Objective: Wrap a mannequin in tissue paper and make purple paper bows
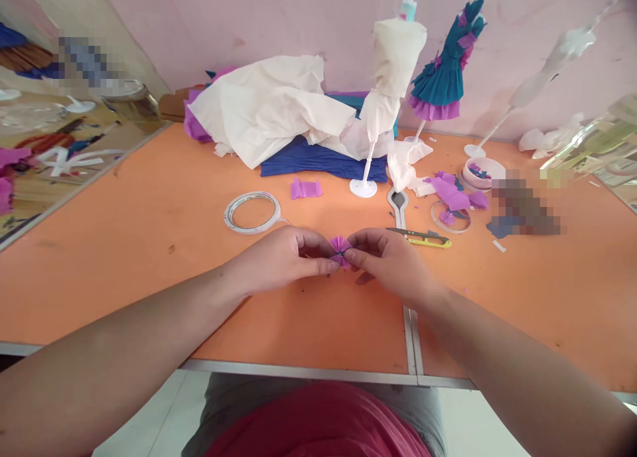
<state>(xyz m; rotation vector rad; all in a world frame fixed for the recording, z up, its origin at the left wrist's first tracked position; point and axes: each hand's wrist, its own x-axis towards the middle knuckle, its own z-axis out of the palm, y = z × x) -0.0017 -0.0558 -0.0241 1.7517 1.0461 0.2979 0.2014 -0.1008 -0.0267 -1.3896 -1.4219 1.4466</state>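
Note:
Just above the table, a small pleated rosette of purple crepe paper [340, 243] with a dark centre is pinched between my two hands. My left hand [286, 261] grips its left edge between thumb and fingers. From the other side, my right hand [391, 261] has its thumb pressed near the dark middle. Close behind the right hand lie yellow-and-black thread snips [428, 239]. A roll of white tape [229, 219] rests flat beyond the left hand. A short purple paper strip [306, 189] lies farther back.
White paper [279, 102] is heaped over dark blue crepe paper [318, 160] at the back. A white-wrapped doll form [393, 59], a teal-and-purple dress [442, 79] and a bare stand [535, 79] rise behind. Purple scraps [450, 190] and a small tub [497, 172] are right.

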